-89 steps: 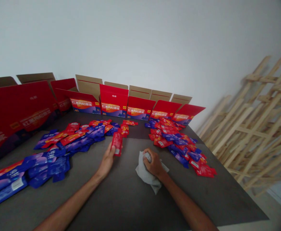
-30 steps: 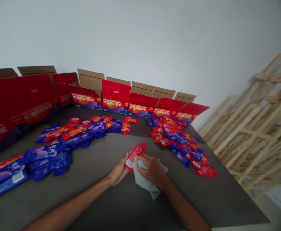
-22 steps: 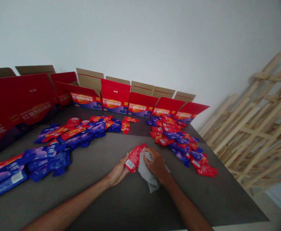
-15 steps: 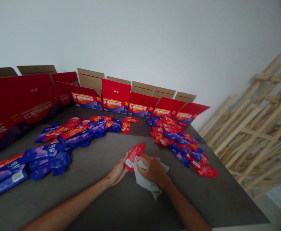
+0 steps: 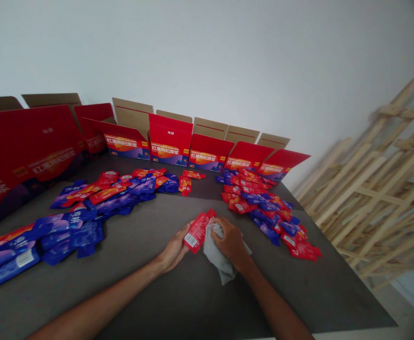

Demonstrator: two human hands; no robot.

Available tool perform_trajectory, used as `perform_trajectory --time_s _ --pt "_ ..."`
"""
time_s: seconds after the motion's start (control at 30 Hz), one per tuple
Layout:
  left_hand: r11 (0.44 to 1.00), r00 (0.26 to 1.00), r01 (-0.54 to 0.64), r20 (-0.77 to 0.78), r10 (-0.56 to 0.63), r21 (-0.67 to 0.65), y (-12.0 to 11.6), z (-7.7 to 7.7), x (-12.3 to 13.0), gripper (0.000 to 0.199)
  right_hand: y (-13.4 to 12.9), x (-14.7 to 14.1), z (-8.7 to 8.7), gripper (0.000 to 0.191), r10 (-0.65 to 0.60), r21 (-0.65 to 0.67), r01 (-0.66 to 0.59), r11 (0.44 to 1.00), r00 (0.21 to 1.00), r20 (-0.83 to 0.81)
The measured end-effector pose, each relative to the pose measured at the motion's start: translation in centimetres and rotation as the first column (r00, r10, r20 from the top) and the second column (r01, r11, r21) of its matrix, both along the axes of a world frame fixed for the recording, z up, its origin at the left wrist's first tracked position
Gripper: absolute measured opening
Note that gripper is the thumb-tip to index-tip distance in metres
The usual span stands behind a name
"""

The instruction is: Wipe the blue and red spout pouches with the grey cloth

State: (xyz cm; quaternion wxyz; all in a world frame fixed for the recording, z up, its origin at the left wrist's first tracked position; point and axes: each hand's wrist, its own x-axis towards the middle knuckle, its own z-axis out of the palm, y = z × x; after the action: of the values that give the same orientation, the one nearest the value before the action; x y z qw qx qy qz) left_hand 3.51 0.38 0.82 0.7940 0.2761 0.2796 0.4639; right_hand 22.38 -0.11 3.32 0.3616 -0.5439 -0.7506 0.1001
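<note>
A red pouch point(image 5: 197, 231) with a white barcode label lies tilted in my left hand point(image 5: 174, 249), its spout end pointing up and to the right. Closed around a grey cloth point(image 5: 218, 255), my right hand point(image 5: 229, 238) is at the pouch's right edge, close to the spout. The cloth hangs down below my fingers. Whether it touches the pouch is hard to tell.
Piles of red and blue pouches lie at left point(image 5: 72, 231) and right point(image 5: 263, 203) on the dark table point(image 5: 150, 302). Two red pouches point(image 5: 185, 183) sit between them. Open red boxes point(image 5: 169, 141) line the back and left. Wooden frames point(image 5: 376, 189) lean at right.
My right hand and the cloth have moved slightly up and to the right, off the pouch's face, uncovering more of it. My left hand still holds the pouch in about the same place.
</note>
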Motion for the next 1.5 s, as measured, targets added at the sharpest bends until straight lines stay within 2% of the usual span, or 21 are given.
perform_trajectory --time_s 0.13,0.27,0.37,0.43,0.57,0.67,0.8,0.87,0.97,1.07,1.17,1.27,1.37,1.5 --pt "1.0 0.999 -0.029 -0.015 0.029 0.001 -0.2 0.4 0.0 0.05 -0.6 -0.3 0.4 0.018 0.134 -0.052 -0.131 0.99 0.99 0.054" --pt "0.999 0.998 -0.051 -0.022 0.052 0.013 -0.3 0.8 -0.1 0.05 -1.4 -0.9 0.9 0.022 0.366 -0.136 -0.354 0.926 0.927 0.082" --pt "0.998 0.998 -0.057 -0.023 0.057 0.021 -0.3 0.9 -0.1 0.05 -1.6 -1.1 0.9 0.025 0.44 -0.155 -0.424 0.892 0.894 0.089" --pt "0.998 0.998 -0.053 -0.025 0.054 0.018 -0.2 0.9 -0.1 0.049 -1.4 -1.0 0.8 0.024 0.395 -0.124 -0.383 0.915 0.914 0.089" --pt "0.998 0.997 -0.066 -0.042 0.066 -0.012 -0.2 0.9 0.0 0.044 -0.6 -0.4 0.3 0.019 0.152 -0.029 -0.15 0.988 0.987 0.053" --pt "0.997 0.996 -0.074 -0.052 0.073 -0.02 -0.2 0.8 0.0 0.042 -0.1 0.1 0.0 0.018 0.054 0.023 -0.054 0.998 0.998 0.01" --pt "0.998 0.998 -0.055 -0.037 0.055 -0.01 -0.3 0.8 -0.1 0.043 -0.1 0.2 0.2 0.019 0.096 0.013 -0.096 0.995 0.995 0.014" --pt "0.999 0.998 -0.052 -0.038 0.051 -0.004 -0.3 0.7 -0.1 0.043 -0.5 0.0 0.4 0.02 0.186 -0.027 -0.185 0.982 0.982 0.035" --pt "0.998 0.997 -0.059 -0.04 0.059 0.006 -0.3 0.7 -0.2 0.044 -1.1 -0.3 0.7 0.022 0.359 -0.091 -0.354 0.931 0.932 0.051" --pt "0.998 0.997 -0.061 -0.039 0.062 0.015 -0.2 0.8 -0.1 0.047 -1.4 -0.4 0.7 0.023 0.45 -0.127 -0.439 0.889 0.891 0.068" --pt "0.998 0.997 -0.064 -0.047 0.065 0.016 -0.3 0.9 -0.1 0.047 -1.2 -0.4 0.6 0.022 0.397 -0.105 -0.388 0.915 0.915 0.074" --pt "0.997 0.997 -0.071 -0.042 0.071 0.004 -0.3 1.0 0.0 0.045 -0.6 0.0 0.3 0.02 0.233 -0.044 -0.23 0.972 0.971 0.054" --pt "0.998 0.997 -0.068 -0.042 0.067 -0.014 -0.3 1.0 0.0 0.042 0.0 0.3 0.0 0.018 0.095 0.011 -0.096 0.995 0.995 0.017" --pt "0.997 0.997 -0.069 -0.034 0.068 -0.023 -0.2 0.7 0.0 0.042 0.2 0.4 0.0 0.016 0.071 0.018 -0.071 0.997 0.997 -0.002"
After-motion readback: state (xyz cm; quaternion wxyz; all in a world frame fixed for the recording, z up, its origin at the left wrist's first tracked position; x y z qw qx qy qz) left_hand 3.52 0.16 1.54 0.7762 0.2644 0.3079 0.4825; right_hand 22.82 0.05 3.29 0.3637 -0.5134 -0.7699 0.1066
